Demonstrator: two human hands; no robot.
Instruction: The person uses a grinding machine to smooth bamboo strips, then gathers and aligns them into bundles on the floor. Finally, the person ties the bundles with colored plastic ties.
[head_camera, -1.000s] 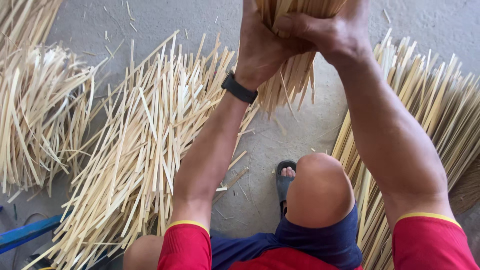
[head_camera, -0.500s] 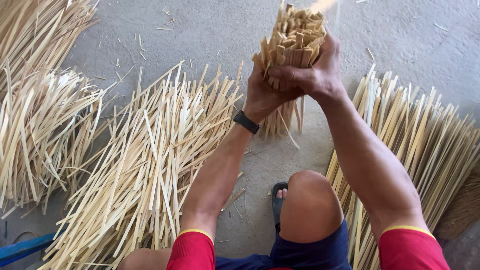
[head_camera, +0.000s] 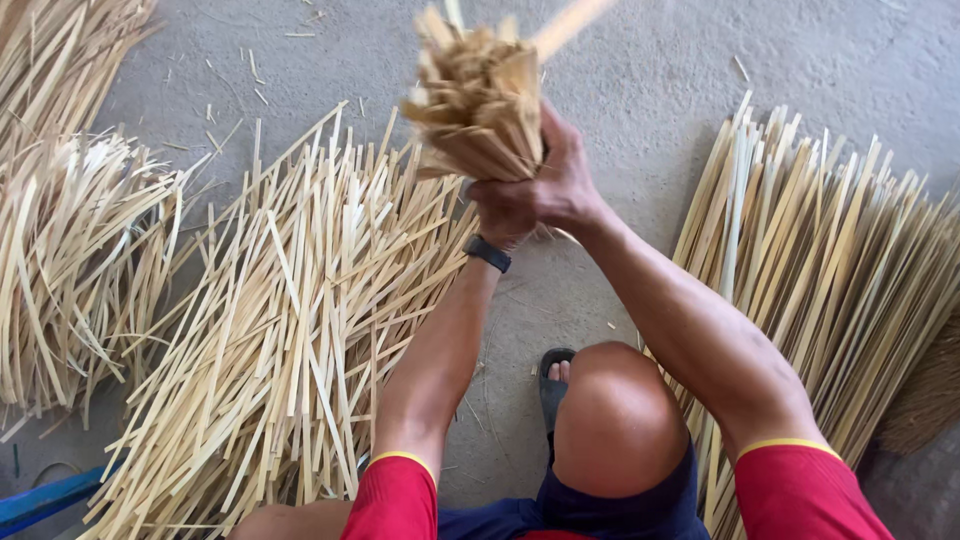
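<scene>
Both hands clamp bamboo strip bundle (head_camera: 480, 100): right hand (head_camera: 560, 185) wrapped round, left hand (head_camera: 500, 215) beneath. Light, stiff, splintery, slips loose; grip mid-bundle.

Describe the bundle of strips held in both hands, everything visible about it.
The bundle is a thick sheaf of flat, pale tan strips, seemingly split bamboo or cane. It is held upright above the concrete floor, cut ends facing the camera, uneven, a few strips sticking out and blurred. The right hand and left hand clasp its lower part.
</scene>
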